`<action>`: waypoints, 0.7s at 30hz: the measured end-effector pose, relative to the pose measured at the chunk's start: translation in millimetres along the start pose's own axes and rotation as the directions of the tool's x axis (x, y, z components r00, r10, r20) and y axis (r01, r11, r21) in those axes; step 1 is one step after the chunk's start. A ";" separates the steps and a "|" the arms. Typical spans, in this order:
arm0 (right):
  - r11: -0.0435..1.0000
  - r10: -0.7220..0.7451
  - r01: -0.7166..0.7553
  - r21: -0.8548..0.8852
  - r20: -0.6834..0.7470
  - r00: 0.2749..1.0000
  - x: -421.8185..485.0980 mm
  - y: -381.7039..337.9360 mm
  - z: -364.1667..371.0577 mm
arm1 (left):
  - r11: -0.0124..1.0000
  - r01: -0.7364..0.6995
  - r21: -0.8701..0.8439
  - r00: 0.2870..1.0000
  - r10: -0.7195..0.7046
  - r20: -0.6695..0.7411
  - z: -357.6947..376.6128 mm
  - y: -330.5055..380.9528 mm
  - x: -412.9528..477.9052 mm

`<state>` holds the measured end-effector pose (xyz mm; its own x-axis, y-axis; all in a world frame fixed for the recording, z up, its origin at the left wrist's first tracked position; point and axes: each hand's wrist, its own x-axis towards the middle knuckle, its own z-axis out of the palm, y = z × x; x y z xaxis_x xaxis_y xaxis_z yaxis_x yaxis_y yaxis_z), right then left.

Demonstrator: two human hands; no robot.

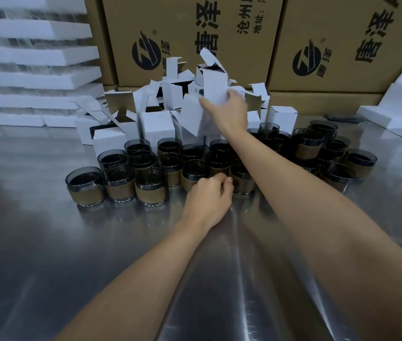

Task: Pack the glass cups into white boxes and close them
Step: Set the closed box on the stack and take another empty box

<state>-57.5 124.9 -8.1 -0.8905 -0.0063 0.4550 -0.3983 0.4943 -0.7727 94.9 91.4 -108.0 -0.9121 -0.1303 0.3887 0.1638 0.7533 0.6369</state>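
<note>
Upper centre: right hand (232,112) grips an open white box (213,89) — left hand (207,200) curled against a glass cup (193,172); grip unclear.

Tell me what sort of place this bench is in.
Most likely a packing station in a warehouse or small factory: dozens of identical glass cups crowd a steel table, a heap of open white boxes lies behind them, and big printed cartons are stacked at the back.
</note>
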 end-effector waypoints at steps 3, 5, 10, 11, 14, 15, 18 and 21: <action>0.968 -0.039 0.049 0.245 -0.043 0.998 -7.4 -15.7 -17.3 | 0.998 0.018 -0.058 1.000 -0.019 -0.017 -2.5 1.0 -0.3; 0.902 -0.047 0.055 0.429 -0.030 0.998 -18.6 -25.1 -34.6 | 0.992 0.036 -0.125 0.999 -0.038 -0.014 -4.2 2.3 -0.7; 0.761 0.056 -0.049 0.647 0.010 0.998 -68.3 -23.1 -83.0 | 0.976 0.112 -0.188 0.994 -0.110 0.021 -4.5 2.1 2.4; 0.765 0.056 -0.051 0.642 0.012 0.998 -82.9 -20.2 -90.1 | 0.956 0.156 -0.248 0.988 -0.153 0.035 -5.1 1.2 3.7; 0.797 0.009 0.003 0.604 -0.017 1.000 -121.8 -4.7 -103.0 | 0.898 0.245 -0.365 0.969 -0.234 0.073 -9.6 -0.3 9.5; 0.819 -0.017 0.034 0.573 -0.035 0.999 -130.6 2.1 -103.3 | 0.892 0.240 -0.383 0.971 -0.227 0.079 -10.8 -1.4 11.4; 0.854 -0.052 0.069 0.515 -0.048 0.997 -145.4 17.7 -100.5 | 0.884 0.206 -0.421 0.979 -0.184 0.091 -15.4 -3.0 16.7; 0.877 -0.104 0.099 0.471 -0.015 0.994 -153.6 27.7 -93.1 | 0.650 0.350 -0.675 0.927 -0.344 0.149 -18.3 -7.3 23.2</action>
<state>88.7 220.4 -58.1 -0.8409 -0.0447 0.5394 -0.5407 0.0233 -0.8409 79.4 71.1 -91.4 -0.9579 -0.2840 0.0419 0.0411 0.0090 0.9991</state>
